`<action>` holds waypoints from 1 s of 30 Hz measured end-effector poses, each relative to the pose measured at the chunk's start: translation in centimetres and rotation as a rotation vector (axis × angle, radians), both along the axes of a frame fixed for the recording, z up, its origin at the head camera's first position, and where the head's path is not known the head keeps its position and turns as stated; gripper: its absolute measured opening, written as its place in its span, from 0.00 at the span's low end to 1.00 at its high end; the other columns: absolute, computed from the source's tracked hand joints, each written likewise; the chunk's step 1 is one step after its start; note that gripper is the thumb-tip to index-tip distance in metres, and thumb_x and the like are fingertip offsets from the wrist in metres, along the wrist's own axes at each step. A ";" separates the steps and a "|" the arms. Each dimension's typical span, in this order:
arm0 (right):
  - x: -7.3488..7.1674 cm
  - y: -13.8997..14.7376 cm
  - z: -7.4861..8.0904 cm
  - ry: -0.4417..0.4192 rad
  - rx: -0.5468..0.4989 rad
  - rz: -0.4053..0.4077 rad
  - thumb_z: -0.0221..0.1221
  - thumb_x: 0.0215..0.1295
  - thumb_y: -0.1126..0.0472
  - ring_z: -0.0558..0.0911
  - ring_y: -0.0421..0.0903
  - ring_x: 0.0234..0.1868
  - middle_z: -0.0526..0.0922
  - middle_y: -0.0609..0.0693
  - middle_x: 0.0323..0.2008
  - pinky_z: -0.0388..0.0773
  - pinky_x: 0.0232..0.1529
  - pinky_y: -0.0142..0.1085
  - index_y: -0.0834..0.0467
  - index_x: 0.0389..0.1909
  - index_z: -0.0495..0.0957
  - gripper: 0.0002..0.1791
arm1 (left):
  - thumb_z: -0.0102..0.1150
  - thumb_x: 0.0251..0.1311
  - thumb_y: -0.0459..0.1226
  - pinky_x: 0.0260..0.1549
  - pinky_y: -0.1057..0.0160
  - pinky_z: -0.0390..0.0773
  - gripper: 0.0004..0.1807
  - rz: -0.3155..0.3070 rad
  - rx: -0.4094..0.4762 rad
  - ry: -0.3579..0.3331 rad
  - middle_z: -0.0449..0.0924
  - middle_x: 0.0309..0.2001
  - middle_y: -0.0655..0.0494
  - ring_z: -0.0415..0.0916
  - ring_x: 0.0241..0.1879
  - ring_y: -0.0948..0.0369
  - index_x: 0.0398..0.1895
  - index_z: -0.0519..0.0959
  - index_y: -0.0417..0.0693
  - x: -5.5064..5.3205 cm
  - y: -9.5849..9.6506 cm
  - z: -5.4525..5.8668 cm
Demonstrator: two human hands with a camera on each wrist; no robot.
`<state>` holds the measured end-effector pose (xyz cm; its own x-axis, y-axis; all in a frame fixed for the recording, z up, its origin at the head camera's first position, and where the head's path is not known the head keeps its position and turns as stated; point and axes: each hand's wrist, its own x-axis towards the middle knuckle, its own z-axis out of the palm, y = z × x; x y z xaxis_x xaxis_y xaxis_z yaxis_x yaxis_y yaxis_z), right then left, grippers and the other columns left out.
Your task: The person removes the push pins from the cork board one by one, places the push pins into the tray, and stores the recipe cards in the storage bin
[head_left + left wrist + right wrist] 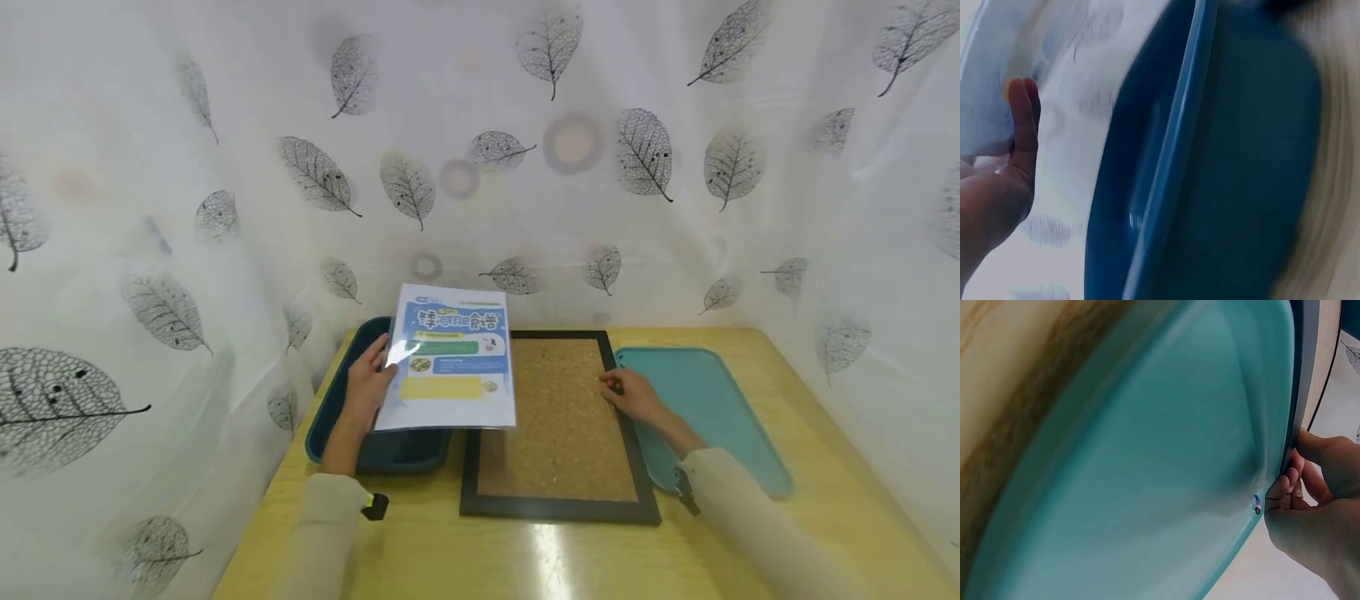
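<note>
My left hand (369,387) holds a printed sheet (450,412) in a clear glossy cover by its left side, thumb on the front. Its print is a blue title above coloured text blocks. Raised, the sheet overlaps a dark blue bin (324,417) and part of a black-framed cork board (558,433). In the left wrist view, straight fingers (1022,119) back the sheet. My right hand (633,394) is at the board's upper right side, with curled fingers (1280,487) right at the frame edge. I cannot tell whether they pinch anything.
A turquoise tray (708,400) lies right of the board, partly under my right forearm. Small dark and blue bits (1257,503) sit in its corner. The wooden table (420,550) meets a leaf-print curtain (480,217) at the back and sides.
</note>
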<state>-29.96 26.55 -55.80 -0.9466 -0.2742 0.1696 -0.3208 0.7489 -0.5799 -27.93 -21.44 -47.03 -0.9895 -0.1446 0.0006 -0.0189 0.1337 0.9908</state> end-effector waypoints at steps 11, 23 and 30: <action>0.4 0.5 0.1 -0.008 0.010 -0.023 0.62 0.72 0.69 0.83 0.61 0.46 0.84 0.64 0.43 0.81 0.47 0.55 0.74 0.54 0.79 0.15 | 0.53 0.74 0.28 0.70 0.52 0.66 0.37 0.016 -0.145 -0.140 0.60 0.78 0.41 0.65 0.73 0.49 0.83 0.56 0.53 -0.4 -9.3 -0.7; 0.4 1.0 0.0 0.000 0.027 -0.016 0.62 0.71 0.69 0.83 0.58 0.43 0.84 0.64 0.42 0.81 0.44 0.53 0.75 0.54 0.80 0.15 | 0.64 0.64 0.32 0.45 0.55 0.71 0.30 0.035 -0.618 0.023 0.79 0.58 0.37 0.73 0.47 0.47 0.71 0.74 0.40 -0.6 -9.4 -2.0; -0.2 1.0 0.2 0.016 0.011 -0.002 0.61 0.72 0.70 0.82 0.56 0.41 0.84 0.63 0.42 0.81 0.41 0.50 0.75 0.54 0.79 0.15 | 0.68 0.59 0.29 0.42 0.52 0.70 0.31 0.049 -0.746 0.078 0.74 0.60 0.34 0.70 0.45 0.46 0.69 0.76 0.37 -0.5 -9.3 -2.9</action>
